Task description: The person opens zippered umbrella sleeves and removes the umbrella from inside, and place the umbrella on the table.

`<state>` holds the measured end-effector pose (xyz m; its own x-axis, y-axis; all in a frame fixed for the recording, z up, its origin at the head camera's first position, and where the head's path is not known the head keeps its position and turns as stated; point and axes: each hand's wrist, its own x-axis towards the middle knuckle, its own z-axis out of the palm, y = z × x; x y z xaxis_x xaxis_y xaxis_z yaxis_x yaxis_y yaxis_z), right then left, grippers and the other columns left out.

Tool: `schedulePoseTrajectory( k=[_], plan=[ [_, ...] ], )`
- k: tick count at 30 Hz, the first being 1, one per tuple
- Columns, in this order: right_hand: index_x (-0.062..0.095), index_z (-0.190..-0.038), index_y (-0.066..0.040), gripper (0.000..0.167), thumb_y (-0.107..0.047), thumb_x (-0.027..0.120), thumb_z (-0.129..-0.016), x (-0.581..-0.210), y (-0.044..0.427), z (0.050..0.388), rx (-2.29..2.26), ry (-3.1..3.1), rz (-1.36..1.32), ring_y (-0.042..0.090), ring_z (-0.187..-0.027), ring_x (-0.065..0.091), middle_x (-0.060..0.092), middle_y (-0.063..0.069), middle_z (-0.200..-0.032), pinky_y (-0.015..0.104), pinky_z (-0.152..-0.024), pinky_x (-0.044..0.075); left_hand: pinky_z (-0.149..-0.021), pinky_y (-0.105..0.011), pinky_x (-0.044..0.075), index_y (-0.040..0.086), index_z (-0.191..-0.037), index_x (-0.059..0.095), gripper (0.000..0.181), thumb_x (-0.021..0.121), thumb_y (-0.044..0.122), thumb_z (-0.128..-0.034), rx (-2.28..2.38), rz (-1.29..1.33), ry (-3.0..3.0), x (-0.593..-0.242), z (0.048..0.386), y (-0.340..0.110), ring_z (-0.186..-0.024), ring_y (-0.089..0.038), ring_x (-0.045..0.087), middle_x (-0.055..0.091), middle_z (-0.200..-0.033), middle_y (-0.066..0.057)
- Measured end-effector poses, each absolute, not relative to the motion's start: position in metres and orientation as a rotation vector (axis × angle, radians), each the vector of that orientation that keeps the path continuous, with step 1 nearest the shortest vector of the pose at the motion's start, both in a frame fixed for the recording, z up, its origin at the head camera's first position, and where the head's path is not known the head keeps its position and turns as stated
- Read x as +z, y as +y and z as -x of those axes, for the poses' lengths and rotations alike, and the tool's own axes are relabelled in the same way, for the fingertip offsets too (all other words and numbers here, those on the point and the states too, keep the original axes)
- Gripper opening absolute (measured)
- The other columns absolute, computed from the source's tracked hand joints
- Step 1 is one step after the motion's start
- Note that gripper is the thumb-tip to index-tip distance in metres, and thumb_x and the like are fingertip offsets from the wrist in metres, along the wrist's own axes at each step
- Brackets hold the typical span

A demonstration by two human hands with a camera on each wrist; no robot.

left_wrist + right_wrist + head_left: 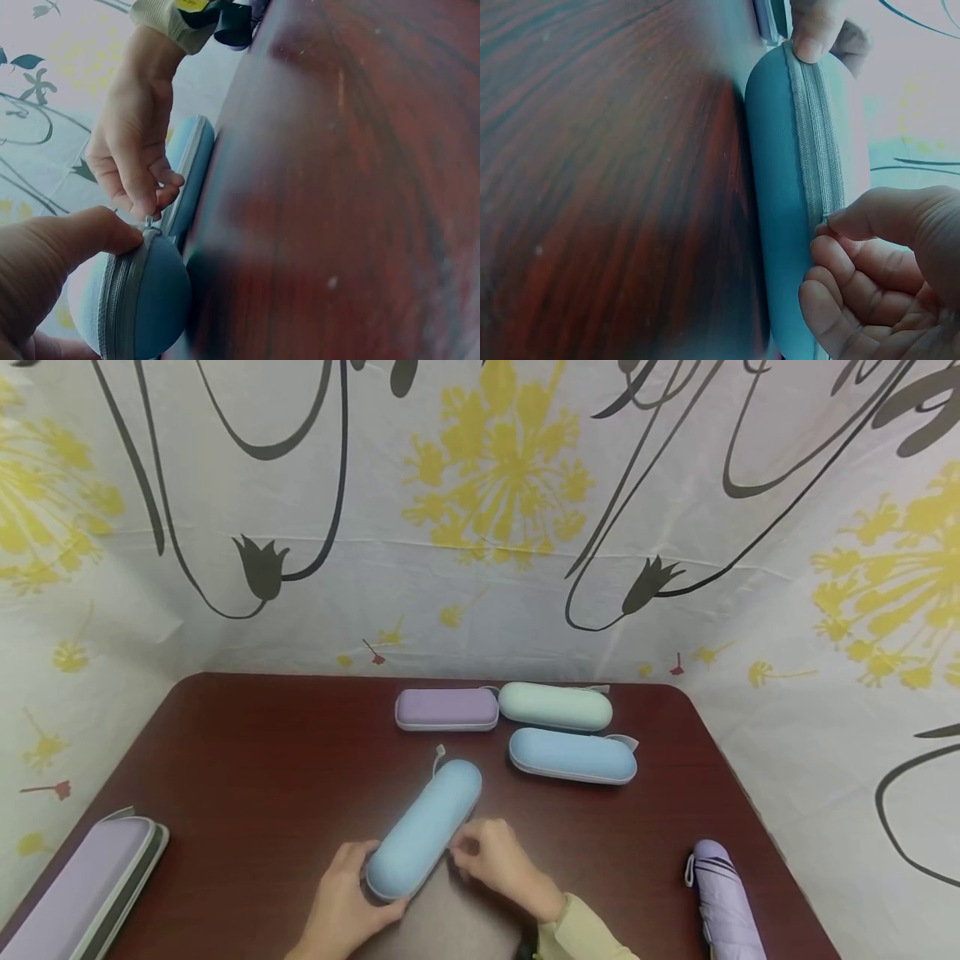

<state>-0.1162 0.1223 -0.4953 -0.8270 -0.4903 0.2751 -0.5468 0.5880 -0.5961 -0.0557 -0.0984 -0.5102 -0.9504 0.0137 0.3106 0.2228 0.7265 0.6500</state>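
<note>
Seen from the head view, the light blue case point(424, 832) lies askew on the near middle of the counter point(277, 777), its far end pointing to one o'clock and its near end to seven. The left hand point(348, 893) sits at the case's eight o'clock, reaching in from below and grasping the near end, fingers along the left flank and thumb bent round to six o'clock. In the left wrist view, that thumb lies right by the zip at the rounded tip.

The right hand point(495, 864) is at four o'clock, its forearm and pale sleeve point(588, 933) running back toward four. Thumb and forefinger pinch the small zipper pull point(149, 222) against the case's side; the right wrist view shows the remaining fingers curled in toward the palm.

Around the case, a purple case point(447, 710) lies at twelve o'clock, a mint green case point(555, 707) between one and two, a second blue case point(573, 757) at two, a folded umbrella point(726, 906) just past three, and a lilac case point(82, 889) near nine.
</note>
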Motion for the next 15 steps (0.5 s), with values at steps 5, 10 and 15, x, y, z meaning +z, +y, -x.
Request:
schedulePoseTrajectory(
  k=[5, 10, 15],
  plan=[
    [0.068, -0.071, -0.012, 0.011, -0.002, 0.072, -0.072, -0.495, 0.123, 0.114, 1.081, -2.735, -0.895, -0.004, -0.063, 0.053, 0.061, -0.008, -0.065, 0.011, -0.06, 0.044, -0.061, -0.03, 0.051, 0.001, -0.097, 0.062, 0.064, 0.089, 0.033, -0.0478, -0.94, 0.196, -2.638, -0.511, 0.053, -0.092, -0.071, -0.013, 0.056, 0.053, -0.086, 0.0],
    [0.068, -0.072, -0.012, 0.01, -0.003, 0.071, -0.074, -0.494, 0.119, 0.108, 1.138, -2.759, -0.981, -0.008, -0.059, 0.05, 0.06, -0.008, -0.062, 0.008, -0.058, 0.042, -0.054, -0.03, 0.048, 0.002, -0.092, 0.061, 0.062, 0.087, 0.038, -0.0486, -0.868, 0.152, -2.654, -0.508, 0.051, -0.083, -0.063, -0.013, 0.055, 0.053, -0.082, -0.001],
    [0.067, -0.071, -0.011, 0.011, -0.001, 0.071, -0.073, -0.492, 0.12, 0.104, 1.114, -2.74, -0.991, -0.007, -0.058, 0.048, 0.06, -0.008, -0.062, 0.007, -0.056, 0.04, -0.052, -0.033, 0.048, 0.001, -0.095, 0.062, 0.064, 0.086, 0.04, -0.0494, -0.831, 0.127, -2.66, -0.505, 0.048, -0.076, -0.062, -0.017, 0.057, 0.057, -0.083, -0.005]
  ],
)
